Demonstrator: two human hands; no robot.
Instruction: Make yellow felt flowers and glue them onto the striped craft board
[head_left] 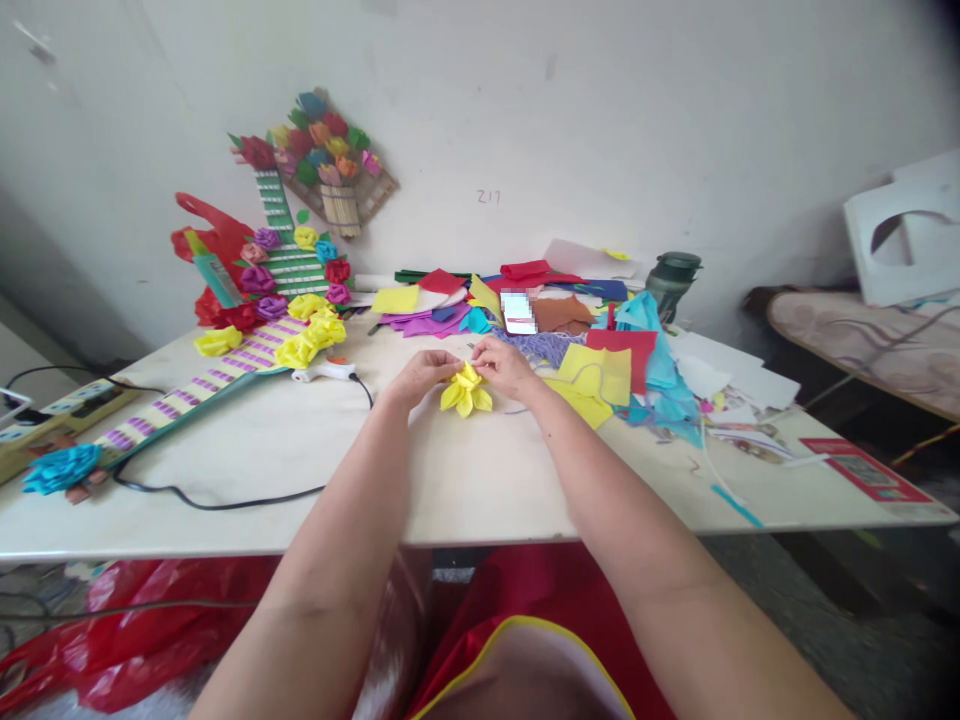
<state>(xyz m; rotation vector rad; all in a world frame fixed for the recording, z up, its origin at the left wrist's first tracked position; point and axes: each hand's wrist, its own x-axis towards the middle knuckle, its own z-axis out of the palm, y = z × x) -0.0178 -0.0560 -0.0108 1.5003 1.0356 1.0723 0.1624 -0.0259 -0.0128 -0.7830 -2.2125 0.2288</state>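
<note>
A yellow paper flower [466, 391] with several folded petals sits between my two hands just above the white table [315, 450]. My left hand [421, 376] pinches the flower's left side with its fingers closed. From the right, my right hand [504, 366] grips the top of the same flower, fingers curled. Both forearms reach out from the bottom of the view.
A white glue gun [324, 372] with a black cord [225, 497] lies left of my hands. Behind is a pile of coloured paper sheets [570, 330], a phone [517, 311] and a green jar [671, 282]. A striped board with paper flowers [247, 350] lies at left. A red bag [112, 640] is below.
</note>
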